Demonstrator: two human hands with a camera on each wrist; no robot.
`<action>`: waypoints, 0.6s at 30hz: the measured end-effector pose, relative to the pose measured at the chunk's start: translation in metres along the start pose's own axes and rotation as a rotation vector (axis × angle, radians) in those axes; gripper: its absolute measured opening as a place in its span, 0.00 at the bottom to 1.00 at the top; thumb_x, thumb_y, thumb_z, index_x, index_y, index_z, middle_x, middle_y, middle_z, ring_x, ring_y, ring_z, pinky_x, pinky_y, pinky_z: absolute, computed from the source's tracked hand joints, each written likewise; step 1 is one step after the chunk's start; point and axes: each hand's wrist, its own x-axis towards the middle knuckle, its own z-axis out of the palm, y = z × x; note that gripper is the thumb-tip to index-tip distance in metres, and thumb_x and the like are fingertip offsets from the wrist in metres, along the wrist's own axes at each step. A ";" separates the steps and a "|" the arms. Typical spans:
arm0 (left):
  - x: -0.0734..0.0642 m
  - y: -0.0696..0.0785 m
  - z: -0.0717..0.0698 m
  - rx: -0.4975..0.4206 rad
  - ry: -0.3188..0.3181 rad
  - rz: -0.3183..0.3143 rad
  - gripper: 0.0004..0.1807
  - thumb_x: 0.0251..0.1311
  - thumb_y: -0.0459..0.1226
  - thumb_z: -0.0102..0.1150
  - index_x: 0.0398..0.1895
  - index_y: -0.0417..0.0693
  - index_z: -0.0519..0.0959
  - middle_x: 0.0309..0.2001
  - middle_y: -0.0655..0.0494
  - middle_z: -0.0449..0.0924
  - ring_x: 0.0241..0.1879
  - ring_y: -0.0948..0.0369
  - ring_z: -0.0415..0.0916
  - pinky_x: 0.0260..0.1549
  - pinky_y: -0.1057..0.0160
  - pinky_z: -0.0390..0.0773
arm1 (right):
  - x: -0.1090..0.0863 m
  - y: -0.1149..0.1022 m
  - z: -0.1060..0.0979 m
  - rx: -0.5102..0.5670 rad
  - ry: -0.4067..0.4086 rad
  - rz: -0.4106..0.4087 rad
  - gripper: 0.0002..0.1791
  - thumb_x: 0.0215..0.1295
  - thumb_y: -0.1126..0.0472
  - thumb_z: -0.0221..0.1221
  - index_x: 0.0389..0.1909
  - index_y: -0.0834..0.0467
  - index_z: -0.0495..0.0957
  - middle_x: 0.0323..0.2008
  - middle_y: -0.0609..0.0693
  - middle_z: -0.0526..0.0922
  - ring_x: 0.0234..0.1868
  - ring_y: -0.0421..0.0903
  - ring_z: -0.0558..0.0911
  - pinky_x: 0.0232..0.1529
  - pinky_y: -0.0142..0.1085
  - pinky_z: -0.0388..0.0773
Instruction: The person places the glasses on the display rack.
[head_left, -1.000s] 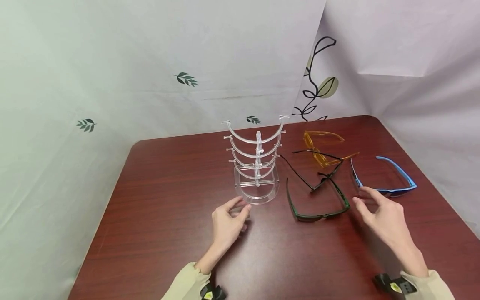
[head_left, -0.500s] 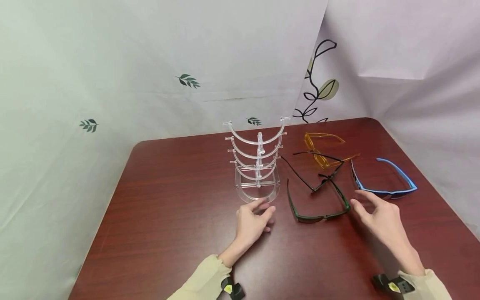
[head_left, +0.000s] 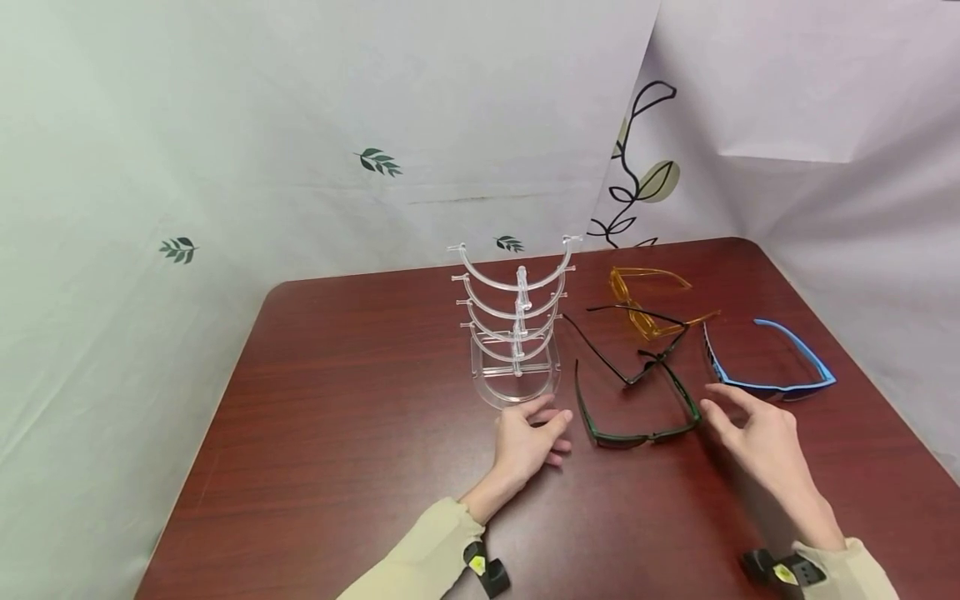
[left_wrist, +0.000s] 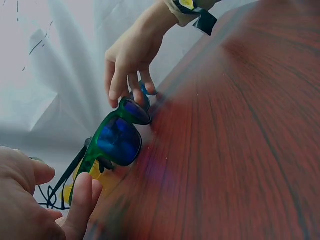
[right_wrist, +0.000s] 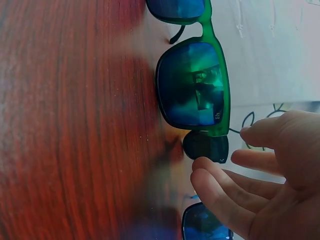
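Green-framed sunglasses (head_left: 626, 440) with blue mirrored lenses (left_wrist: 118, 141) lie on the table between my hands, temples pointing away from me. My left hand (head_left: 527, 440), fingers loosely bent and holding nothing, is just left of them, by the front of a clear eyewear stand (head_left: 520, 323). At their right corner hovers my right hand (head_left: 763, 437), thumb and fingers apart. In the right wrist view its fingertips (right_wrist: 202, 167) are close to the green frame; whether they touch it I cannot tell. Every arm of the stand is bare.
Black-framed glasses (head_left: 634, 379) lie behind the green pair, one corner overlapping its temple. Orange glasses (head_left: 643, 322) are farther back, partly behind the black temple. Blue-framed sunglasses (head_left: 787, 390) lie at the right, beyond my right hand. White cloth (head_left: 300, 125) hangs behind the dark red table (head_left: 315, 417).
My left hand has moved right, from the stand's front left to beside the green sunglasses. The right hand has shifted slightly toward me and left. The glasses and stand stay put.
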 end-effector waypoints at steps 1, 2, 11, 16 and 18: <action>0.000 0.000 0.001 -0.002 -0.004 -0.002 0.27 0.59 0.33 0.69 0.60 0.30 0.76 0.39 0.45 0.86 0.20 0.53 0.84 0.13 0.59 0.83 | 0.000 0.000 0.000 -0.001 -0.003 0.001 0.14 0.64 0.63 0.66 0.49 0.61 0.84 0.24 0.53 0.85 0.19 0.21 0.74 0.20 0.23 0.67; 0.001 0.000 0.002 -0.004 -0.007 -0.004 0.27 0.59 0.33 0.69 0.60 0.30 0.76 0.40 0.45 0.86 0.20 0.53 0.84 0.13 0.59 0.83 | 0.000 0.000 0.001 -0.002 -0.008 0.003 0.13 0.64 0.63 0.66 0.49 0.61 0.83 0.22 0.51 0.84 0.18 0.23 0.75 0.20 0.23 0.67; 0.000 -0.002 0.011 -0.038 -0.040 -0.039 0.29 0.60 0.33 0.69 0.63 0.29 0.73 0.38 0.45 0.86 0.21 0.53 0.84 0.10 0.64 0.81 | -0.001 0.000 0.002 0.022 -0.040 0.024 0.14 0.66 0.62 0.65 0.51 0.61 0.83 0.10 0.39 0.76 0.12 0.31 0.74 0.22 0.23 0.66; 0.001 -0.002 0.015 -0.062 -0.046 -0.067 0.31 0.59 0.33 0.69 0.64 0.27 0.71 0.38 0.45 0.86 0.22 0.51 0.85 0.09 0.67 0.79 | 0.000 0.001 0.003 0.024 -0.053 0.036 0.14 0.67 0.61 0.64 0.52 0.61 0.83 0.10 0.39 0.76 0.11 0.32 0.75 0.22 0.24 0.66; 0.001 -0.003 0.016 -0.065 -0.049 -0.075 0.31 0.59 0.33 0.69 0.64 0.26 0.71 0.38 0.45 0.86 0.22 0.50 0.85 0.08 0.68 0.78 | 0.000 0.002 0.004 0.028 -0.060 0.041 0.14 0.67 0.61 0.64 0.52 0.61 0.82 0.10 0.40 0.77 0.11 0.32 0.75 0.21 0.24 0.66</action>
